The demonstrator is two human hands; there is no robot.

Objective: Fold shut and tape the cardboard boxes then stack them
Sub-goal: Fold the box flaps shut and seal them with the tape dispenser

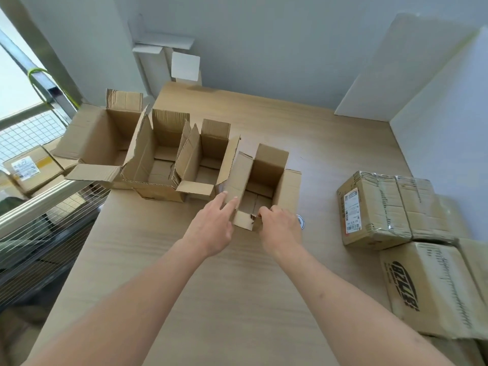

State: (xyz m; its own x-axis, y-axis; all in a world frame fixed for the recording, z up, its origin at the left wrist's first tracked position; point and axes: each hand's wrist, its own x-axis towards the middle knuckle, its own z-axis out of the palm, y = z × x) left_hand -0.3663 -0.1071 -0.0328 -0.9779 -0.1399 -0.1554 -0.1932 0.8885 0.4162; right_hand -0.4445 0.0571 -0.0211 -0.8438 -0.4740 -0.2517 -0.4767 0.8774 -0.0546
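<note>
Several open cardboard boxes stand in a row on the wooden table (237,286). The nearest open box (266,180) has its flaps up. My left hand (212,228) lies with straight fingers against its left flap (239,178). My right hand (280,228) pinches the torn front flap (244,220) at the box's near edge. A roll of clear tape (301,221) peeks out from behind my right hand. To the left stand a small open box (204,159), a medium one (155,165) and a large one (105,143).
Two taped boxes sit at the right: a labelled one (383,207) and a printed one (433,289) nearer me. A wire rack (39,220) and another labelled box (29,167) are at the left. White walls close the back and right.
</note>
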